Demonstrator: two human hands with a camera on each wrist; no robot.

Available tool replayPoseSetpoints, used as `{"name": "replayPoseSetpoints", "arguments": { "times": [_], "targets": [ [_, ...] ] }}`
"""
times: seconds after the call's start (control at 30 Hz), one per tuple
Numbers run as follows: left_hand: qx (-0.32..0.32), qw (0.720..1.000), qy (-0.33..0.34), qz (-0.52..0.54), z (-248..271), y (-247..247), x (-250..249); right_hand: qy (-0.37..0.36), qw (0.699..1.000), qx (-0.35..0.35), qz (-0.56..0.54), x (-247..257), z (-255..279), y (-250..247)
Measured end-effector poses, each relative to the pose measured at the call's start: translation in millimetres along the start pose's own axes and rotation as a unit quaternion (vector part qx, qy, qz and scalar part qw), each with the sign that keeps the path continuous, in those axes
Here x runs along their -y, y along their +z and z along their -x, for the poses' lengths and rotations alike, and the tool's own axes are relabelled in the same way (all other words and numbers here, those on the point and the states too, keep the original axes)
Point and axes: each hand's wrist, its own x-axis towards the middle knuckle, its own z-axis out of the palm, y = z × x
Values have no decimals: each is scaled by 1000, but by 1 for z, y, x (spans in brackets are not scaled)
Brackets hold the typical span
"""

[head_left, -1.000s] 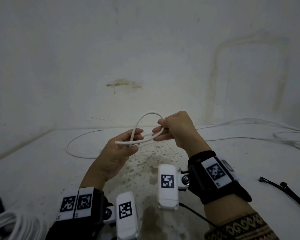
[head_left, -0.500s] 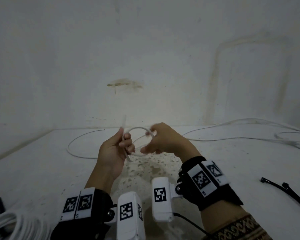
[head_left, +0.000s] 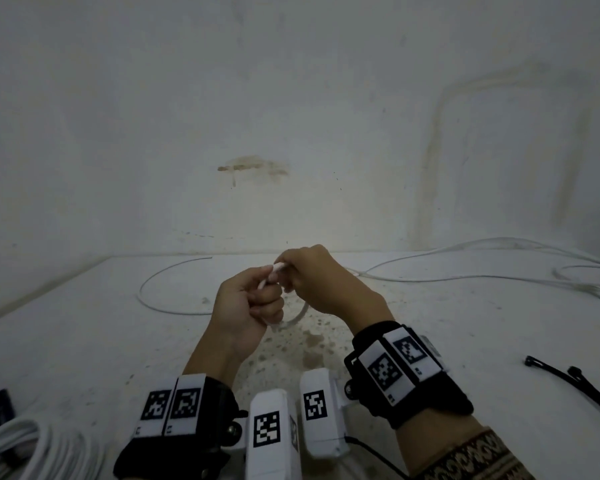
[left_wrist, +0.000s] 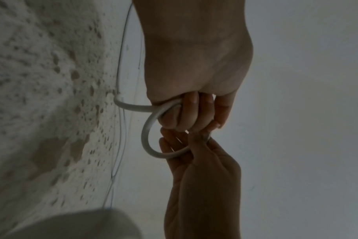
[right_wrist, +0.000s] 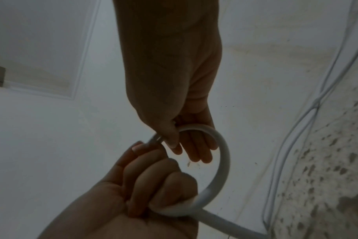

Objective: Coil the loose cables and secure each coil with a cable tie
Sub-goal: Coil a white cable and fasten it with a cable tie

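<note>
A white cable (head_left: 278,268) is held above the speckled surface by both hands, which are close together. My left hand (head_left: 267,299) is a fist curled round the cable; its fingers (left_wrist: 186,116) wrap the strand. My right hand (head_left: 291,275) pinches the same cable between thumb and fingers (right_wrist: 174,142). A small loop of the cable (left_wrist: 146,134) curves from one hand to the other and hangs below them (head_left: 297,318). From the left fist (right_wrist: 153,186) the cable (right_wrist: 225,155) trails off to the surface. Two black cable ties (head_left: 568,382) lie at the right.
A bundle of coiled white cable (head_left: 32,448) sits at the bottom left. Loose white cables (head_left: 465,268) run along the back right, and one arc (head_left: 160,299) lies at the left. A stained wall (head_left: 291,116) stands close behind.
The hands have come together. The wide loop that stood above them a second ago is now small and hangs below. My left hand has closed into a fist round the cable.
</note>
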Motion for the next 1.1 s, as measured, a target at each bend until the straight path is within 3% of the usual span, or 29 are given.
{"name": "replayPoseSetpoints", "arguments": {
  "times": [0.07,0.17,0.23,0.33,0.4,0.47,0.5,0.57,0.67,0.73,0.8,0.9,1.1],
  "targets": [
    [43,998,-39,-19,3,0,-3,13,1000,16,-11,-2,0,-1],
    [55,995,-70,-39,6,-1,-7,19,999,29,1,-2,-3,0],
    [49,996,-73,-26,5,1,-8,1,1000,24,-1,0,-3,2],
    [-6,999,-38,-10,1,4,-8,-1,993,-9,-118,0,1,-3],
    [-39,999,4,27,1,7,-10,68,970,-46,-228,-2,3,-9],
    [-62,993,53,91,2,7,-13,193,924,-66,-324,-4,4,-14],
    [-70,987,78,122,3,5,-16,260,906,-46,-330,-5,6,-15],
    [-85,975,122,166,5,4,-19,347,895,88,-268,-5,10,-12],
    [-89,963,159,199,7,7,-20,366,848,300,-240,0,11,4],
    [-92,961,163,202,8,10,-20,360,823,332,-288,5,9,13],
    [-107,962,154,196,8,11,-21,362,812,280,-363,7,7,14],
    [-151,963,122,185,7,10,-21,358,794,147,-469,3,6,11],
    [-195,969,24,152,1,5,-17,267,781,-42,-563,1,3,8]
  ]
}}
